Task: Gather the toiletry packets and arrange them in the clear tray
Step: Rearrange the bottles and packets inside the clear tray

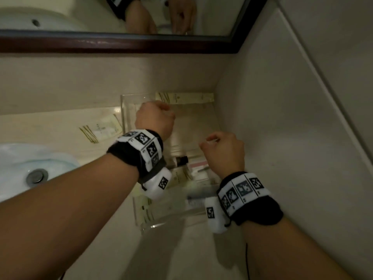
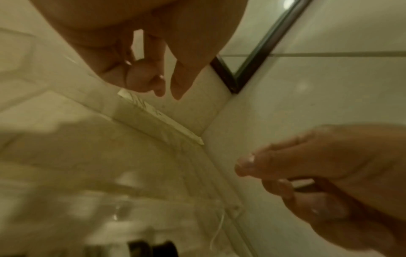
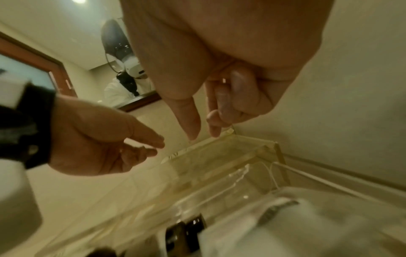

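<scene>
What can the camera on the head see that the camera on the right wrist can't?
Only the head view shows the sink drain, a packet lying on the counter left of the tray, and both wristbands with black-and-white markers.

Only the right wrist view shows the undersides of the right hand's fingers, hanging loosely curled and holding nothing.

Both show the clear tray, the left hand, the right hand and the dark-framed mirror.

Both hands hovering, holding nothing

The left hand [image 1: 154,118] and right hand [image 1: 223,151] are hanging side by side, apart, fingers loosely curled, thumb and forefinger nearly meeting.
</scene>
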The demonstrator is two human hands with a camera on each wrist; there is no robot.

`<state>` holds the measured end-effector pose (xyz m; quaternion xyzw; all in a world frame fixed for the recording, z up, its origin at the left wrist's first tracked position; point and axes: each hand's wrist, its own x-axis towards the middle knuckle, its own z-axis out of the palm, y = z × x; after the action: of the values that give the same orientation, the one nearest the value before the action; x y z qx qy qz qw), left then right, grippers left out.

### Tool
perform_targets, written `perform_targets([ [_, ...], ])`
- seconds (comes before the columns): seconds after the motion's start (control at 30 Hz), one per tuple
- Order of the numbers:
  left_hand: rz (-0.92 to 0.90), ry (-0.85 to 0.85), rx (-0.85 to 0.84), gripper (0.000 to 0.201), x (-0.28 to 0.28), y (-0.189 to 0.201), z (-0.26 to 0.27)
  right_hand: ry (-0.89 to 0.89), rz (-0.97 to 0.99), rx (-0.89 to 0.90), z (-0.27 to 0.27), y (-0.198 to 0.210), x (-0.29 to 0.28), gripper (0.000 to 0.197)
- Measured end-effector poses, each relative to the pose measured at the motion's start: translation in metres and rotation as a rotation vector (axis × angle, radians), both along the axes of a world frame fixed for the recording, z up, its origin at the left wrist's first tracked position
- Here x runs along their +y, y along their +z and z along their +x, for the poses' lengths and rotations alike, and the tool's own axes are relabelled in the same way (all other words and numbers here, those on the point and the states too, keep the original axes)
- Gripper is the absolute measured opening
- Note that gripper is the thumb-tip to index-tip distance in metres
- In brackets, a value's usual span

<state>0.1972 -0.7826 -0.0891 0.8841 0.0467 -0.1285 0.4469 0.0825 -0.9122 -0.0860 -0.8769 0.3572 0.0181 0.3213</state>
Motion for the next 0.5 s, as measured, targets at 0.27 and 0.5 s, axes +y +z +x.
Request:
perform_targets([
  [0.27, -0.004, 0.209, 0.097, 0.030, -0.007, -0.017, 0.043, -0.137, 0.175, -0.084, 0.071, 0.002, -0.026, 0.032],
  [0.5, -0.003, 0.202, 0.179, 0.029, -0.012, -0.019, 0.068, -0.201, 0.387, -0.007, 0.121, -0.013, -0.042, 0.037],
])
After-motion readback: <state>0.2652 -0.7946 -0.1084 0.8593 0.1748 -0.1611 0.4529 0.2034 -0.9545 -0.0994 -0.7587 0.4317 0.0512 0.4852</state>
